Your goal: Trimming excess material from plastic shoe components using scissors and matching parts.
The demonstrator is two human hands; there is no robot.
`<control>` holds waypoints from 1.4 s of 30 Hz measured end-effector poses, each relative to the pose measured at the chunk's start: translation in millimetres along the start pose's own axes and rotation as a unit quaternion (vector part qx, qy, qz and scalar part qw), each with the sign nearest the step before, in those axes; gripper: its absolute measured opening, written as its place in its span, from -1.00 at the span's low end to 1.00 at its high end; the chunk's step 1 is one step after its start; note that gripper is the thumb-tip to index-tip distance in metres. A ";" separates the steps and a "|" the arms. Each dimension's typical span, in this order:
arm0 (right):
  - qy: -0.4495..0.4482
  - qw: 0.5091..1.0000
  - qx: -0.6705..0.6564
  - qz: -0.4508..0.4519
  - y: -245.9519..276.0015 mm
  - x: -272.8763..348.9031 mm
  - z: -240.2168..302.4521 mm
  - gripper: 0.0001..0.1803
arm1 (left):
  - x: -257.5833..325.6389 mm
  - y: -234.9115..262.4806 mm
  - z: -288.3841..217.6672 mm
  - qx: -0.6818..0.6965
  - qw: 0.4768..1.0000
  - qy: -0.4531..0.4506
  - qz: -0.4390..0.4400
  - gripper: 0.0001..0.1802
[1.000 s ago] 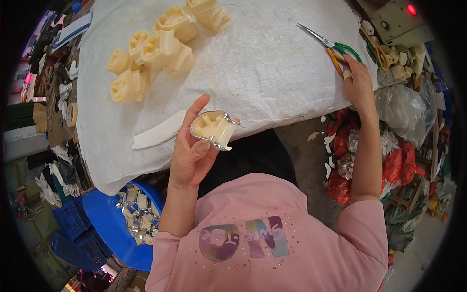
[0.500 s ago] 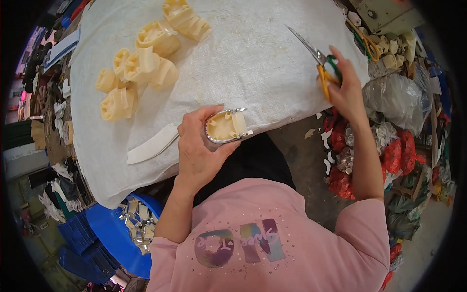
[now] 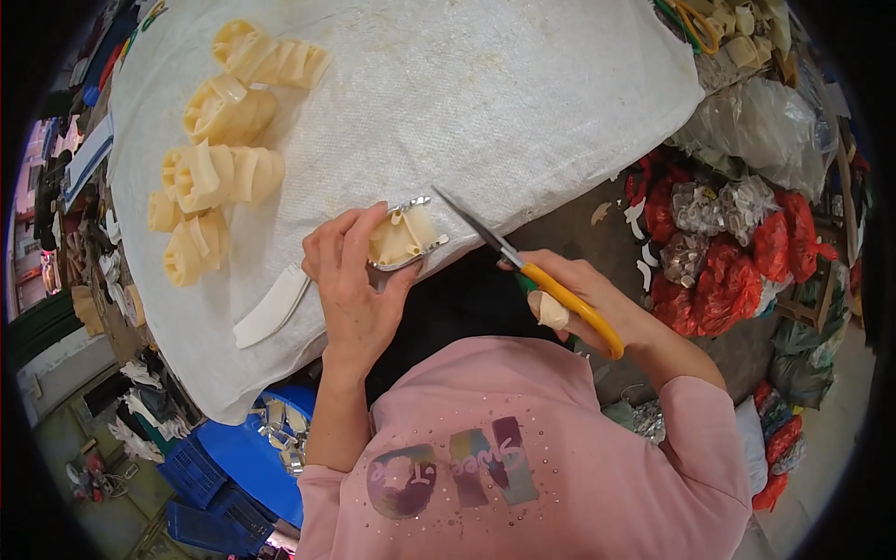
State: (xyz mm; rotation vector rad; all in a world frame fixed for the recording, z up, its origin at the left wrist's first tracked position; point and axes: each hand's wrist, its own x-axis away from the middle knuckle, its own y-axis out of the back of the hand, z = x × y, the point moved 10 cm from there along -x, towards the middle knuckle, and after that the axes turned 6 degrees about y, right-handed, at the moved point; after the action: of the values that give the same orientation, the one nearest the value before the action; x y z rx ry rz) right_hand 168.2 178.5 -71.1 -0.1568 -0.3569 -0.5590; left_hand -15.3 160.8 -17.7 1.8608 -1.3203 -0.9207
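Note:
My left hand (image 3: pixel 350 271) is closed round a cream plastic shell with a shiny silver rim (image 3: pixel 397 241), hollow side up, at the table's near edge. Inside it small posts show. My right hand (image 3: pixel 583 294) grips scissors (image 3: pixel 569 301) with one yellow and one green handle. Their blades point up and left, the tip close to the silver rim's right end. A pale cream piece or wrap (image 3: pixel 549 310) shows at my right thumb; I cannot tell which. Beside my left hand lies a white curved strip (image 3: pixel 273 308).
Several cream plastic moulded pieces (image 3: pixel 201 177) lie in clusters on the white sheet-covered table (image 3: pixel 420 93), at the left. Below its left corner stands a blue tub (image 3: pixel 233 457) with silvery parts. Red plastic bags (image 3: pixel 719 289) and clear bags (image 3: pixel 756 121) crowd the right side.
The scissors have come from the table's right side down and left to the shell, now pointing up-left in my right hand. My left hand and shell sit slightly further left in view.

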 end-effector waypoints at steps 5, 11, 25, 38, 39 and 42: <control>0.057 0.997 -0.004 0.043 -9.6 -6.4 -6.2 -0.53 | -1.7 -2.5 2.7 0.007 1.000 0.006 0.009 -0.38; 0.033 0.995 -0.067 0.059 -17.4 -13.6 -10.4 -0.52 | -2.4 -3.4 5.7 0.042 0.999 0.011 0.004 -0.36; -0.013 0.996 -0.079 0.037 -24.0 -16.2 -13.5 -0.64 | -1.7 -3.8 7.4 0.021 1.000 0.017 0.012 -0.38; -0.038 0.994 -0.086 0.061 -30.2 -9.6 -26.2 -0.65 | -1.4 -4.3 7.2 0.019 1.000 0.015 0.013 -0.39; 0.017 0.997 -0.058 0.043 -26.3 -7.9 -23.7 -0.60 | -1.3 -3.6 7.5 0.031 0.999 0.012 0.006 -0.38; 0.095 0.994 0.025 -0.048 -13.1 1.8 -14.2 -0.49 | -2.3 -2.5 6.2 0.042 0.999 0.009 -0.001 -0.37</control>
State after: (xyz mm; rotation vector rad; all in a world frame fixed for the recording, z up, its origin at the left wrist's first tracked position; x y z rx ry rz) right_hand 166.6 163.3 -83.0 -0.0385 -0.1942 -0.6548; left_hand -19.9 162.9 -22.6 1.9298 -1.3650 -0.8588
